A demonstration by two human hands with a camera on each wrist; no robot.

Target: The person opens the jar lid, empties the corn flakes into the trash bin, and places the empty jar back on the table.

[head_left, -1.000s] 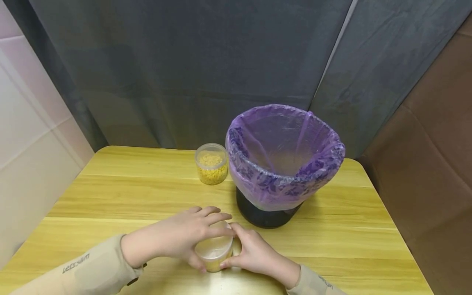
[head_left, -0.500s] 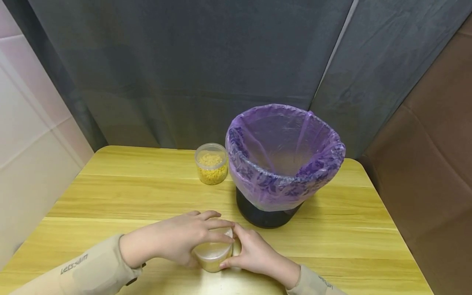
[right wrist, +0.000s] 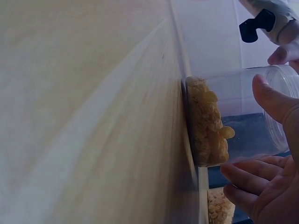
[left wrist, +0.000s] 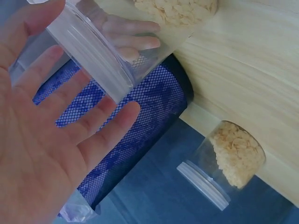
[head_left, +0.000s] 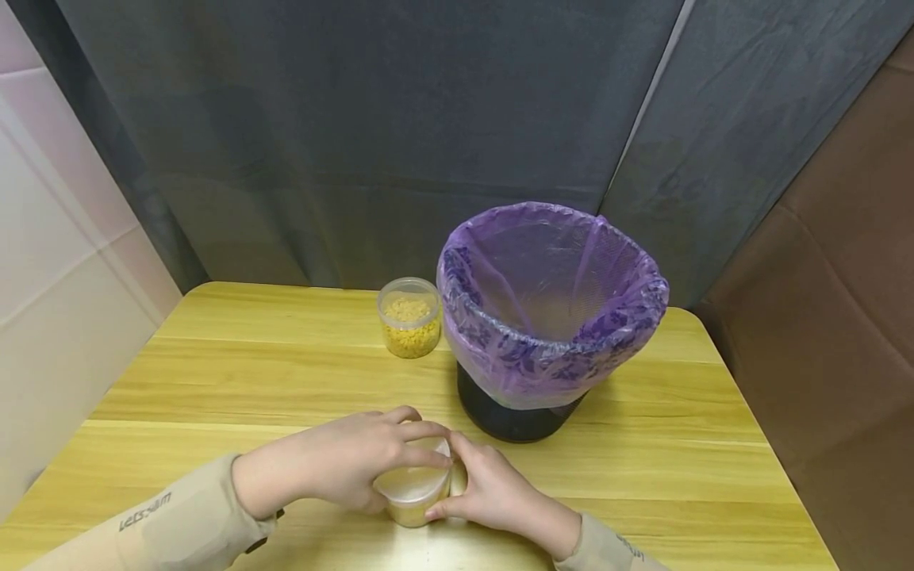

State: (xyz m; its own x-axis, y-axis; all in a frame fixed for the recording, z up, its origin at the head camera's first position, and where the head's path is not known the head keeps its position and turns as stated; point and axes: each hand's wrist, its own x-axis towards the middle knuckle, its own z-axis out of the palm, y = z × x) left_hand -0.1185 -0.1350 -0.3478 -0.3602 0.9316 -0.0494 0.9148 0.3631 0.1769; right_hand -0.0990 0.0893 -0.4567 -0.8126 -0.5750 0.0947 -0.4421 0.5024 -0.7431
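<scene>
Close to the person stands a clear plastic jar (head_left: 410,514) with a pale lid (head_left: 410,485). Yellowish flakes (right wrist: 205,135) fill only its bottom part, as the right wrist view shows. From above, the left hand (head_left: 357,460) grips the lid, its fingers spread over the top and the thumb at the left edge, partly hidden. The right hand (head_left: 493,488) holds the jar from the right side, thumb in front and fingers behind. In the left wrist view, the left palm (left wrist: 51,149) faces the lid's rim (left wrist: 100,60).
Behind the hands is a dark mesh bin (head_left: 517,420) lined with a purple bag (head_left: 550,373). A second clear jar (head_left: 409,321) with more yellow flakes stands to its left, near the wooden table's (head_left: 250,365) back edge. Grey curtain (head_left: 357,143) hangs beyond.
The left hand's fingers have shifted a little toward the person over the lid, and its thumb has slid left, now mostly out of sight. The right hand stays put on the jar.
</scene>
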